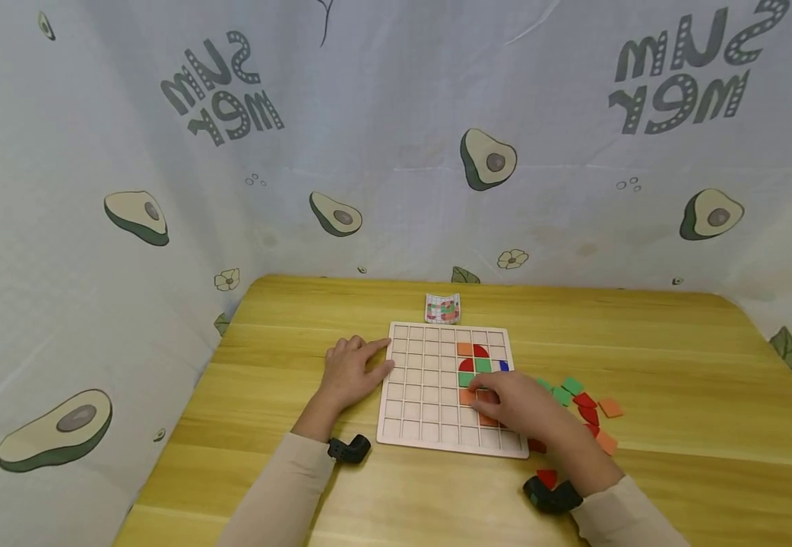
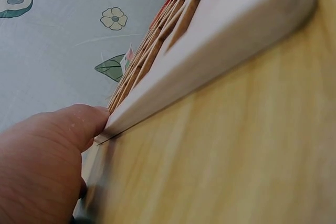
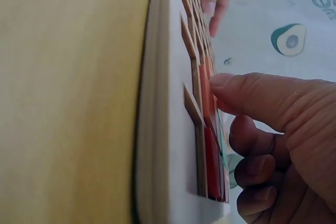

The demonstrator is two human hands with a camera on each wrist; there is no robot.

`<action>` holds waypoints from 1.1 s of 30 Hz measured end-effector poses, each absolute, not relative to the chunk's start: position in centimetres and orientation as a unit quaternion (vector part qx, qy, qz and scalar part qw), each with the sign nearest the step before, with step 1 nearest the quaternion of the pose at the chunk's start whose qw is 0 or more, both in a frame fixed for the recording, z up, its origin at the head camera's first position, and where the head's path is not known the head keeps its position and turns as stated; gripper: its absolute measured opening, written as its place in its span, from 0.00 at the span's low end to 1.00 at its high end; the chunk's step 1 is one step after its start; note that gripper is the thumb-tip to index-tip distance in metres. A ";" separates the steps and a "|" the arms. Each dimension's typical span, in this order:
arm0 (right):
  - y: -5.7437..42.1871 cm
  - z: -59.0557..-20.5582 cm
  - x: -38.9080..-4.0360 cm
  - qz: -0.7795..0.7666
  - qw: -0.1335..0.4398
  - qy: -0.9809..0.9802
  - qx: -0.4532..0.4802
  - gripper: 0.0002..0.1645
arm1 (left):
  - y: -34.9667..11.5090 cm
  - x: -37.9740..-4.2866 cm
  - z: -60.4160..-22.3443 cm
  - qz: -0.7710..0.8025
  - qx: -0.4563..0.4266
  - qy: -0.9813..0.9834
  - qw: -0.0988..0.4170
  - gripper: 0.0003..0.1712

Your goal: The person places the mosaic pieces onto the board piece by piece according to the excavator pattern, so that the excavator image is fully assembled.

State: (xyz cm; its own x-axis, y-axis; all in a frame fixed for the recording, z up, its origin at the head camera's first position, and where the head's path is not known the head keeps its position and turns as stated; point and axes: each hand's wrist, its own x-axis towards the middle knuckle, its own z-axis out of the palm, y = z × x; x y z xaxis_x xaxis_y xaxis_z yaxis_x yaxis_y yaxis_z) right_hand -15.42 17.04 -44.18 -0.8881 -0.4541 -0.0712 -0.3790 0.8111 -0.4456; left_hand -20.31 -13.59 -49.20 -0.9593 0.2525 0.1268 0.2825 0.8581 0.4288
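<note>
A pale wooden grid board lies flat on the table. My left hand rests beside it, index finger and thumb touching its left edge; in the left wrist view the thumb meets the board's side. Over the board's right part is my right hand, its thumb and index fingertips apart, close to an orange tile in a cell. Seen from the right wrist, the thumb touches an orange tile, with the other fingers curled behind. Green tiles and red quarter-round tiles fill nearby cells.
A small pattern card stands behind the board. Loose green tiles, red pieces and orange tiles lie scattered to the right, partly hidden by the right arm. A printed curtain hangs beyond the table.
</note>
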 end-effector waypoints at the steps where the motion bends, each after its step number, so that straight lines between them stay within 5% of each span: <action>1: 17.2 -44.2 -15.5 -0.219 0.092 0.947 -0.215 0.12 | -13.6 -20.3 -49.2 -0.227 -0.138 -0.963 0.033 0.29; 14: 21.7 -42.3 -14.7 -0.255 0.135 0.951 -0.112 0.14 | -13.5 -20.3 -49.2 -0.233 -0.141 -0.961 0.040 0.29; 21: 24.6 -41.4 -13.8 -0.271 0.115 0.947 -0.129 0.13 | -13.6 -20.4 -49.4 -0.230 -0.145 -0.961 0.045 0.29; 33: 29.9 -42.7 -11.3 -0.284 0.190 0.927 -0.154 0.14 | -13.6 -20.2 -49.3 -0.222 -0.142 -0.964 0.043 0.29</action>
State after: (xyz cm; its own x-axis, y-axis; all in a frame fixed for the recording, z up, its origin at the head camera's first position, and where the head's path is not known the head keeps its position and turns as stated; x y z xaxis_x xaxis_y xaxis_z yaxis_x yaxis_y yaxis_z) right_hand -11.25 29.86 -42.73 -0.8801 -0.3938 -0.2654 -0.1776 0.7913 -0.5850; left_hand -20.24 -13.64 -49.27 -0.9558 0.2556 0.1452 0.2934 0.8610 0.4154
